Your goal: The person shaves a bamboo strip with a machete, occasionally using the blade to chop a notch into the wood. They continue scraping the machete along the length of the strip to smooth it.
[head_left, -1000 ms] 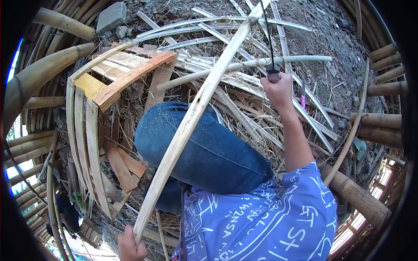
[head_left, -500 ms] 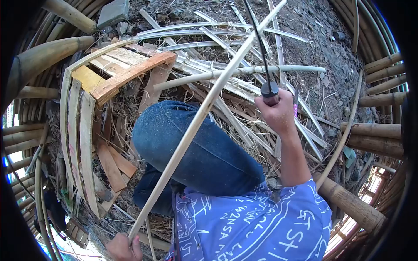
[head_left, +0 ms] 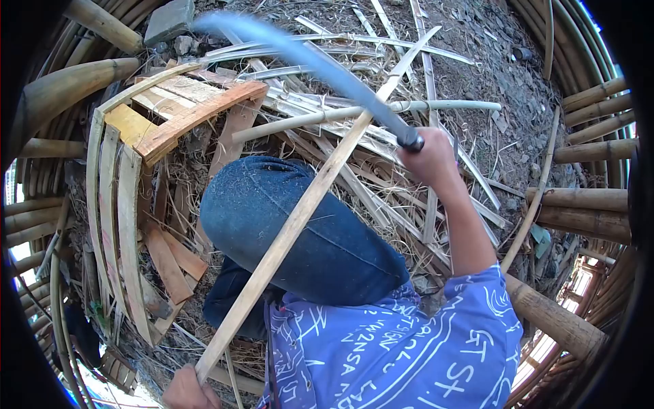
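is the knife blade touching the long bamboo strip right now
Cannot tell. In the head view the blurred blade crosses the bamboo strip near the right hand, hiding any gap.

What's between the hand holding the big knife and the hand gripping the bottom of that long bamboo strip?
The person's bent knee in blue jeans, seen in the head view, sits between the right hand and left hand; the bamboo strip crosses it.

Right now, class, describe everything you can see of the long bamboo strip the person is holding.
The bamboo strip is a long, flat, pale tan slat, looking like split bamboo, straight and smooth-faced. It runs diagonally from the left hand, which grips its lower end, up across the blue-jeaned knee towards the upper right. The blurred blade held in the right hand crosses it about two-thirds of the way up; whether they touch cannot be told.
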`<state>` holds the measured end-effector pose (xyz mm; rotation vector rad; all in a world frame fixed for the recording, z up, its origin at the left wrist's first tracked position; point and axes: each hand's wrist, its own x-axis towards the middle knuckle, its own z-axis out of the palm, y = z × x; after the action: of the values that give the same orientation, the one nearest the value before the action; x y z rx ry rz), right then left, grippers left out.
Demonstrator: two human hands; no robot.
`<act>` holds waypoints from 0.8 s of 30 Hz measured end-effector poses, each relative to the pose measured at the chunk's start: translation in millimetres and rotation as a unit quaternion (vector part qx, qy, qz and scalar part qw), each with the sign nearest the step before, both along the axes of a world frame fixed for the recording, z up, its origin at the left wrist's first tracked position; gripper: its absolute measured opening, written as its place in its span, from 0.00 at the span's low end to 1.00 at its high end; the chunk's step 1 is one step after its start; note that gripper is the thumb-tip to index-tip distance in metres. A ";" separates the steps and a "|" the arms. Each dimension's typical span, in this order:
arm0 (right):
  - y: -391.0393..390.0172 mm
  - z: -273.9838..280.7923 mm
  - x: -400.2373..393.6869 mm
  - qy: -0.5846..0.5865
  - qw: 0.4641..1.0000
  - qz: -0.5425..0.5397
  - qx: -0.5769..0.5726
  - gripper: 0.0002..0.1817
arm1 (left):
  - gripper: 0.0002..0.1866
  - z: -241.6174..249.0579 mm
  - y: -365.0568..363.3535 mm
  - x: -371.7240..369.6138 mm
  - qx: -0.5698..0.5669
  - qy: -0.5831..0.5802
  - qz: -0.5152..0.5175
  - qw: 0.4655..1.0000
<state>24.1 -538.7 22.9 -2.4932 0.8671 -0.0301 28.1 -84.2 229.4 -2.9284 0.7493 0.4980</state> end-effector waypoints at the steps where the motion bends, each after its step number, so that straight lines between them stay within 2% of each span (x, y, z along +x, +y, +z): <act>1: -7.3 -1.9 -0.2 0.000 0.999 -0.029 0.014 0.10 | 0.09 0.1 -0.1 -1.5 -0.001 0.000 0.002 1.000; 4: -15.4 3.2 -3.2 -0.004 0.996 -0.051 0.073 0.10 | 0.08 1.5 -3.5 -2.2 0.023 0.009 0.033 0.999; 5: -8.7 7.2 -5.6 -0.003 0.996 -0.049 0.073 0.10 | 0.08 1.5 -5.0 -0.8 0.034 0.026 0.037 0.998; 7: 16.3 17.7 -15.8 -0.029 0.989 -0.023 0.145 0.09 | 0.08 -1.2 -6.3 0.5 0.045 0.047 0.040 0.997; 9: 27.0 3.4 -20.0 -0.072 0.993 0.076 0.053 0.08 | 0.09 -3.2 -4.5 0.4 0.004 0.031 0.027 0.999; 11: 21.7 -6.2 -12.8 -0.060 0.996 0.065 0.033 0.08 | 0.10 4.1 -3.4 1.3 0.032 0.035 0.013 0.999; 13: 8.4 -17.9 -4.8 -0.082 0.992 -0.030 0.096 0.08 | 0.11 6.0 0.6 -1.3 0.056 0.028 0.007 0.998; 15: -8.2 -34.5 -4.0 -0.082 0.983 -0.088 0.142 0.11 | 0.13 3.2 6.1 -2.9 0.041 -0.007 -0.042 0.998; 16: -9.6 -35.9 -5.2 -0.135 0.967 -0.098 0.194 0.11 | 0.13 3.1 4.3 -2.7 0.041 -0.013 -0.039 0.998; 17: -6.6 -36.7 -6.7 -0.137 0.967 -0.095 0.195 0.11 | 0.13 4.3 2.0 -2.6 0.046 0.023 -0.004 0.999; 19: 1.8 -28.6 -9.3 -0.186 0.866 -0.226 0.406 0.10 | 0.13 4.0 0.2 -1.3 0.047 0.060 0.029 0.997; 21: 10.5 -21.7 -9.6 -0.229 0.857 -0.213 0.410 0.10 | 0.11 1.9 3.6 -0.7 0.099 0.089 0.062 0.989; 22: 16.2 -12.0 -7.1 -0.263 0.834 -0.208 0.438 0.12 | 0.11 0.5 5.2 0.1 0.100 0.087 0.061 0.989; 24: 22.4 1.1 -1.5 -0.318 0.802 -0.190 0.468 0.20 | 0.09 -2.1 7.3 2.0 0.003 0.002 -0.020 1.000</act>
<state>22.7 -516.3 24.1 -1.2216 0.7831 -0.4371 30.1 -77.0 227.3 -2.9012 0.8045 0.5029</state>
